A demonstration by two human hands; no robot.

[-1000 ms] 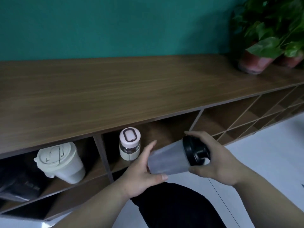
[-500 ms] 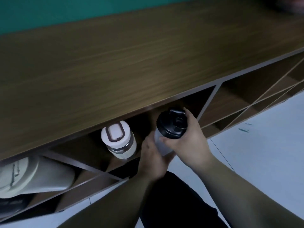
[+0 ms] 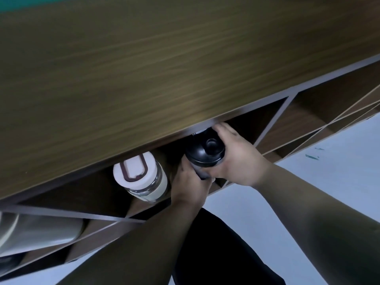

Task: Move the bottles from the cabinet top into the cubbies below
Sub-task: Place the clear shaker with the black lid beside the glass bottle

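A grey shaker bottle with a black lid [image 3: 205,150] stands upright at the mouth of a cubby under the wooden cabinet top [image 3: 164,68]. Both hands hold it: my right hand [image 3: 236,155] wraps the lid's right side, and my left hand [image 3: 190,184] grips the body from below. Its grey body is mostly hidden by the hands. In the same cubby, just to the left, stands a clear glass bottle with a white lid [image 3: 141,177]. A cream tumbler [image 3: 39,231] lies in the cubby further left.
A slanted divider [image 3: 271,122] bounds the cubby on the right, with further cubbies [image 3: 320,112] beyond it. Pale floor [image 3: 329,182] lies below right. My dark trouser leg [image 3: 222,254] shows between my arms. A strip of teal wall [image 3: 12,3] sits at top left.
The bottle went from lying sideways in front of the cabinet to upright inside the cubby opening, carried by both hands. The view tipped down; the plants and most of the wall left the frame.
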